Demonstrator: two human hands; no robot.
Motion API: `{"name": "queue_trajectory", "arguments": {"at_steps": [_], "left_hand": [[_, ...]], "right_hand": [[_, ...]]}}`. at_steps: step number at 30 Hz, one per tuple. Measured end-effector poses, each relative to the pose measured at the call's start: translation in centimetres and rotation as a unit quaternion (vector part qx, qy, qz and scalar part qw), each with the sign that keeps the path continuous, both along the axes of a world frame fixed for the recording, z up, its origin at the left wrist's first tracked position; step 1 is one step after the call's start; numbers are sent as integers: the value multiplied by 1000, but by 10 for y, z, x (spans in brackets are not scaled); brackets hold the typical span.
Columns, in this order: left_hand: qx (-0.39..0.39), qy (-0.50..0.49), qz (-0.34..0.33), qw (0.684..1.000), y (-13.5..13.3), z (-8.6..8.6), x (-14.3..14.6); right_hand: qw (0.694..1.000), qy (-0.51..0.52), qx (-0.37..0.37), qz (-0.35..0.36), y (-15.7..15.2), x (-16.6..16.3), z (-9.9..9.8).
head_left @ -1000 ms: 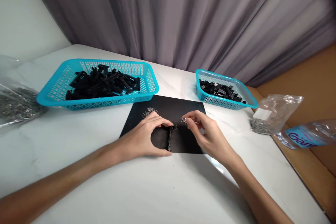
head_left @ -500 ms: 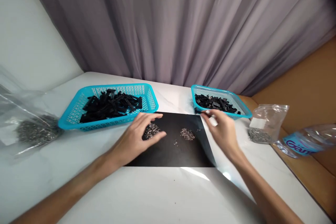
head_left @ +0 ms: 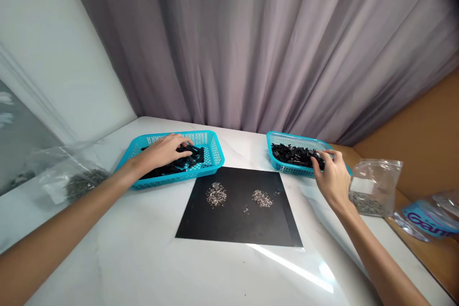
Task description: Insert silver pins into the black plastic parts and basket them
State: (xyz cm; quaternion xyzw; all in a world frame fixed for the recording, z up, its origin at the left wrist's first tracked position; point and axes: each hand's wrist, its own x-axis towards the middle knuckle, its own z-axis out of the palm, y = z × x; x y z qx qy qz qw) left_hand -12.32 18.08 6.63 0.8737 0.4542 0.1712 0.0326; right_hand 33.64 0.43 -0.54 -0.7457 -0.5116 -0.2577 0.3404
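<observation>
My left hand (head_left: 168,149) reaches over the wall of the larger blue basket (head_left: 217,153), thumb and fingers apart over long black plastic pieces (head_left: 172,166). I see nothing clearly gripped there. At the smaller blue basket (head_left: 274,139), my right hand (head_left: 332,174) dips over the near right side. Its thumb and fingers are parted around smaller black plastic pieces (head_left: 296,154), and the fingertips are partly lost among them. Between the hands, a black mat (head_left: 229,224) bears two heaps of tiny metal parts, a left heap (head_left: 216,195) and a right heap (head_left: 262,199).
A clear bag of metal parts (head_left: 369,203) stands beside the right basket, near a plastic bottle (head_left: 426,217). Another clear bag (head_left: 84,184) lies behind my left forearm. A grey curtain (head_left: 222,48) hangs behind the white table (head_left: 161,267).
My left hand has moved from above the mat into the left basket. My right hand has gone from the right basket's near left corner to its right end. The view has shifted slightly.
</observation>
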Motion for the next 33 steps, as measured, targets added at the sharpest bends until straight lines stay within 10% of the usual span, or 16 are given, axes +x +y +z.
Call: {"name": "queue_trajectory", "arguments": {"at_steps": [6,11,23,33], "left_hand": [[-7,44,-84,996,1,0,34],[2,82,-89,993,-8,-7,49],[-20,56,-24,998,-5,-11,41],[-60,-89,30,994,-13,-2,31]], "right_hand": [[983,-18,-6,184,-18,-56,8],[879,50,-191,434,-50,-107,-1],[866,-52,-218,448,-68,-134,-21],[816,192,-213,503,-65,-126,-18]]}}
